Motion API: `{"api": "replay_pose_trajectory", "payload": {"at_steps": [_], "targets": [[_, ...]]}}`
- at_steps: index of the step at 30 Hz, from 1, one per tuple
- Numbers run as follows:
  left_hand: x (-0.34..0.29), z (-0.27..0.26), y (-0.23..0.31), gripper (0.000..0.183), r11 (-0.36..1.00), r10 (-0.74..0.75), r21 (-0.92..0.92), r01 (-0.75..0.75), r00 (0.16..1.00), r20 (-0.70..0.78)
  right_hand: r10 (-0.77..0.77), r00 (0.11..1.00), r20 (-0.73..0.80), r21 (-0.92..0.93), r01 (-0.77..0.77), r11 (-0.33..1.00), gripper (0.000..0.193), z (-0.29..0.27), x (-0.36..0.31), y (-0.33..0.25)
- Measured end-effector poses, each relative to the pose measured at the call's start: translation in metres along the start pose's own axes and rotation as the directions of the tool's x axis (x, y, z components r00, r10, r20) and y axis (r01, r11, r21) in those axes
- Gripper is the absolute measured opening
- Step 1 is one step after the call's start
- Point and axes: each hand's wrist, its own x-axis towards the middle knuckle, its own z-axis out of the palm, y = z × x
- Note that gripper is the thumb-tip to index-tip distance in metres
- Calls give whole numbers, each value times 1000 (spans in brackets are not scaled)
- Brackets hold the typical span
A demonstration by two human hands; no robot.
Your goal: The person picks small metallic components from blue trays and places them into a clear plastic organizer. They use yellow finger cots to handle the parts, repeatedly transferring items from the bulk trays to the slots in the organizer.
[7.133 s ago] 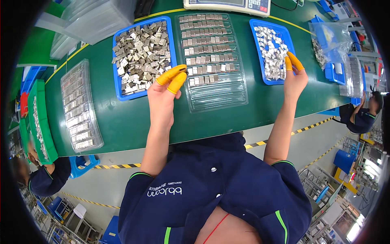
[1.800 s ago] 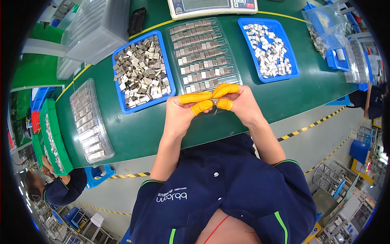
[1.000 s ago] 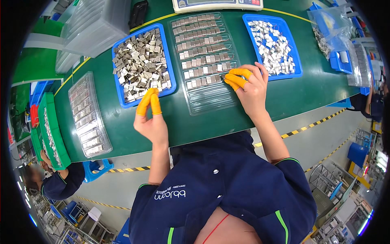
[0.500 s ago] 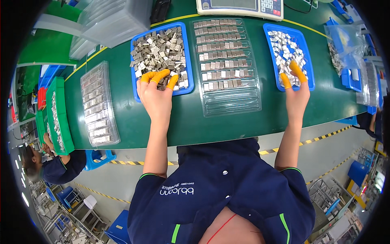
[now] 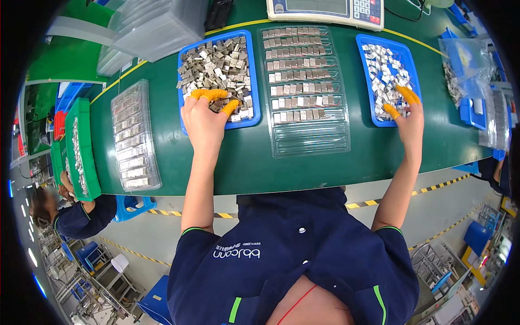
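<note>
My left hand [image 5: 203,120], with yellow finger cots on its fingertips, reaches into the near edge of a blue tray [image 5: 257,103] heaped with small flat metal pieces [image 5: 214,65]. Its thumb and fingers are apart among the pieces, and none is visibly gripped. On the right, my right hand [image 5: 410,120], also in yellow finger cots, is over a second blue tray [image 5: 413,70] of small white block-shaped parts [image 5: 382,62]. Thumb and forefinger are spread there, with nothing seen between them. Between the trays lies a clear plastic blister tray [image 5: 311,142] holding rows of metal pieces with thin wires.
Another filled blister tray [image 5: 130,135] lies at the left. Stacked clear trays [image 5: 157,27] and a scale [image 5: 327,11] stand at the back. A co-worker [image 5: 81,216] sits by green bins [image 5: 82,151] at far left. Plastic bags [image 5: 471,59] lie at the far right.
My right hand has shifted right and slightly down over the white parts, its elbow swinging outward. My left hand has moved slightly left, its fingers still in the metal pieces.
</note>
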Motion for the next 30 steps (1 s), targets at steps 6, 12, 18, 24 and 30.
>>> {"api": "replay_pose_trajectory", "payload": {"at_steps": [6,12,18,24,30], "targets": [[2,3,-6,22,994,111,-26,-110,994,12,109,992,63,-23,-108,994,29,4,5,6],[7,2,-7,20,981,181,-79,-177,983,35,184,983,11,17,-184,983,22,11,7,8],[3,7,-8,20,612,-178,-746,264,964,195,263,965,-2,127,-261,957,21,5,2,0],[-17,2,9,22,486,-115,-851,199,980,163,230,970,-82,296,-196,935,23,9,0,4],[-30,6,26,25,273,-122,-863,425,905,408,239,965,-103,243,-209,947,16,6,-2,9]]}}
